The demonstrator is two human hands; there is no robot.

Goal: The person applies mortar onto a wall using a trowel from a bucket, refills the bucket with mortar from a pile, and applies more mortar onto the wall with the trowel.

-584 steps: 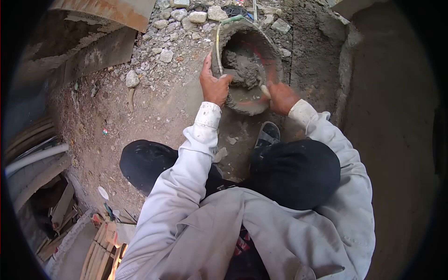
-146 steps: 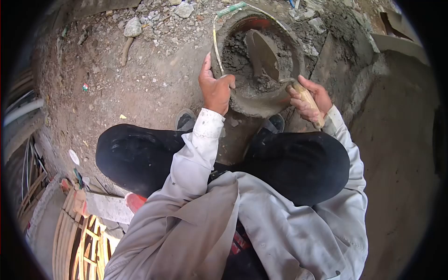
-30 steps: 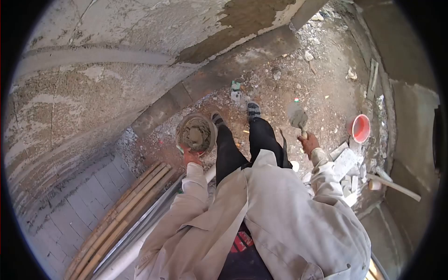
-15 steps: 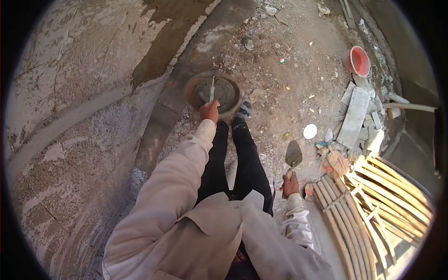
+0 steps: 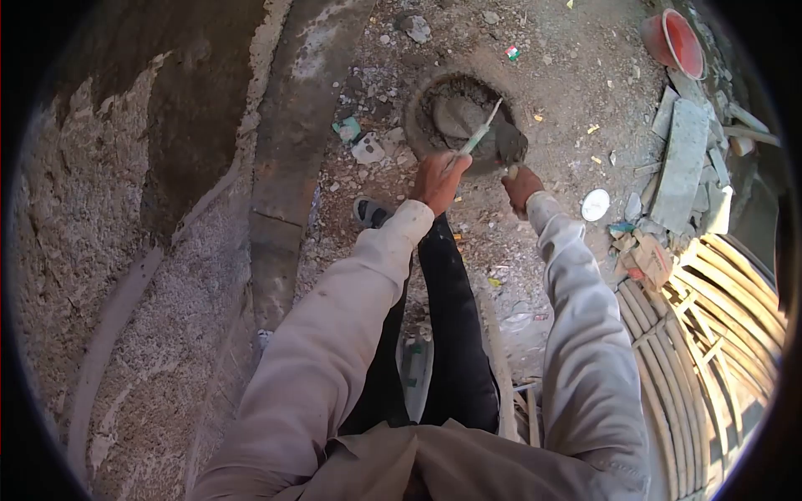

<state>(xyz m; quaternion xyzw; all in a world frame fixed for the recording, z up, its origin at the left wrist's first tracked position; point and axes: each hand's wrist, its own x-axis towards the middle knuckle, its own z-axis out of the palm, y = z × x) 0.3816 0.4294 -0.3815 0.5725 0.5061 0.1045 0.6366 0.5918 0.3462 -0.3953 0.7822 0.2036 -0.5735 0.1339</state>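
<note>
A round pan (image 5: 412, 117) of wet grey mortar (image 5: 458, 115) sits on the ground ahead of me. My left hand (image 5: 441, 181) is closed around a slim tool with a pale green handle (image 5: 474, 140). Its thin, light end points up and right over the pan; the shape of its working face cannot be made out. My right hand (image 5: 522, 189) grips a trowel (image 5: 510, 144) by its handle. The trowel's blade is dark with mortar and lies at the pan's right edge, close to the other tool.
On the left rises a partly plastered wall (image 5: 196, 125) with a ledge (image 5: 284, 184) at its foot. To the right are a red bucket (image 5: 685, 46), broken slabs (image 5: 681, 167), a white disc (image 5: 596, 204) and bundled poles (image 5: 660, 367). Rubble covers the ground (image 5: 576, 100).
My right hand has brought the trowel from beside my leg forward to the pan. My left hand stays by the pan with its tool, now tilted rightward. The view has shifted, and my feet have moved.
</note>
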